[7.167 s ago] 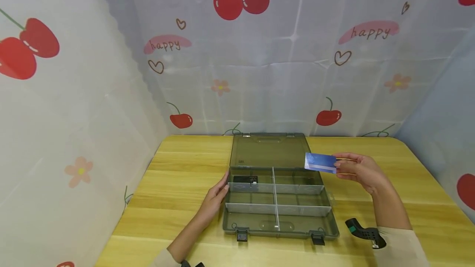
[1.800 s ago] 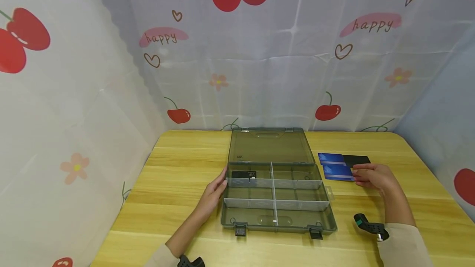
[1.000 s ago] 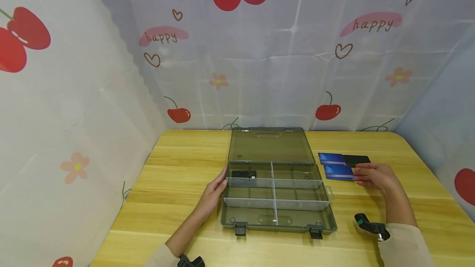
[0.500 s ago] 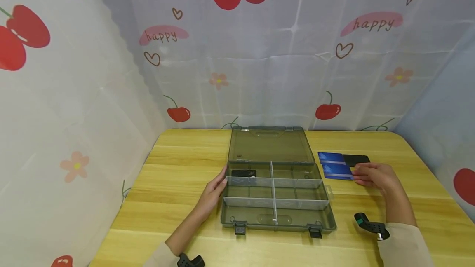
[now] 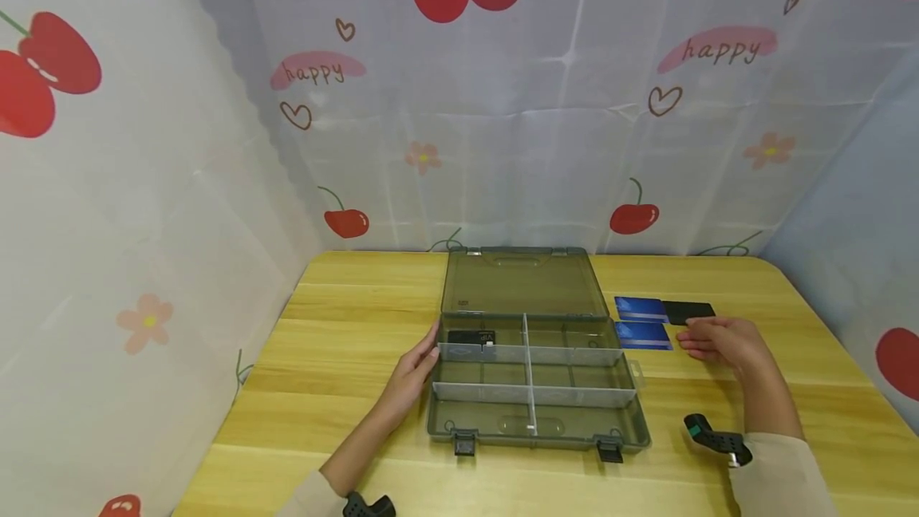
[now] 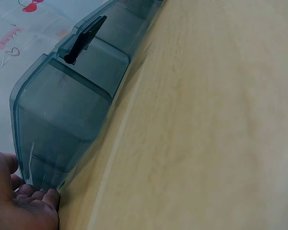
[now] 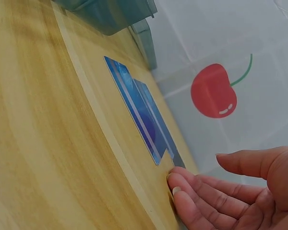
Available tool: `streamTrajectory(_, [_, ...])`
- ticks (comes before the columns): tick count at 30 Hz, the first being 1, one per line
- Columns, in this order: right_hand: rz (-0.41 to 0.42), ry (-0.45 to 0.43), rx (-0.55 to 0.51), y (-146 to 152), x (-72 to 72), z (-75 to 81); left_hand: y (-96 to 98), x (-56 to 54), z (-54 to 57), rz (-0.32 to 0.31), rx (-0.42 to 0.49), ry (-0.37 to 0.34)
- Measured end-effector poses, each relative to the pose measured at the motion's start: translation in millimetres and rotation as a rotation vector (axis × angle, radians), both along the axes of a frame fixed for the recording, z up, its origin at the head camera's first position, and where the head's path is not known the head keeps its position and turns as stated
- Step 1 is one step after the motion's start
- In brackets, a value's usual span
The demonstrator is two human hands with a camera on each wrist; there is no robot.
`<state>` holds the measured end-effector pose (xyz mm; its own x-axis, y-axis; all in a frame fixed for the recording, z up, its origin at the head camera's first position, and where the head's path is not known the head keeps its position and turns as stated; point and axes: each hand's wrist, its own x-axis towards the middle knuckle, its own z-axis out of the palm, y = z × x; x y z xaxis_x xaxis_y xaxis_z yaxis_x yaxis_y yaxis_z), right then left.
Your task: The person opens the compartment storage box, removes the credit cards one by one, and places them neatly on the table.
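A translucent olive-grey storage box (image 5: 533,440) with divided compartments lies open on the table. My left hand (image 5: 404,389) holds its left side; in the left wrist view the fingers (image 6: 37,195) curl at the far end of the box wall. A black card (image 5: 470,337) marked VIP lies in the back left compartment. Right of the box, a blue card (image 5: 644,336) lies flat in front of another blue card (image 5: 639,309), which meets a second black card (image 5: 688,312). My right hand (image 5: 725,341) rests just right of the front blue card, thumb apart from the fingers, holding nothing.
The see-through lid (image 5: 524,284) lies folded back toward the cherry-print curtain (image 5: 488,142). Two latches (image 5: 465,445) hang at the box's front edge. Wooden tabletop (image 5: 345,325) shows on both sides of the box. Black wrist devices (image 5: 718,439) sit on both forearms.
Seconds ago my right hand held a blue card up beside the lid; it then lay on the table in my fingers. Now that card has slid slightly left, free of my hand. Left hand unchanged.
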<state>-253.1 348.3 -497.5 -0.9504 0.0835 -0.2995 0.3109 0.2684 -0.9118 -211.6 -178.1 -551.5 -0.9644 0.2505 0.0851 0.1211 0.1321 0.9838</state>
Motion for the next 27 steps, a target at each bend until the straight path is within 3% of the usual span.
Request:
streamTrajectory(5, [0.049, 0.044, 0.017, 1, 4.2, 10.3, 1.4, -0.1, 0.2, 0.005, 0.009, 0.0])
streamTrajectory(13, [0.078, 0.25, 0.063, -6, 11.1, 34.1, 3.2, 2.3, -0.5, 0.003, 0.025, -0.013])
streamTrajectory(19, [0.095, 0.368, 0.126, -16, 16.1, 38.4, 1.6, 1.5, -0.8, 0.005, 0.029, -0.01])
streamTrajectory(27, [0.186, 0.486, 0.478, -25, 26.8, 25.0, 1.5, 0.8, 0.6, 0.008, 0.029, -0.006])
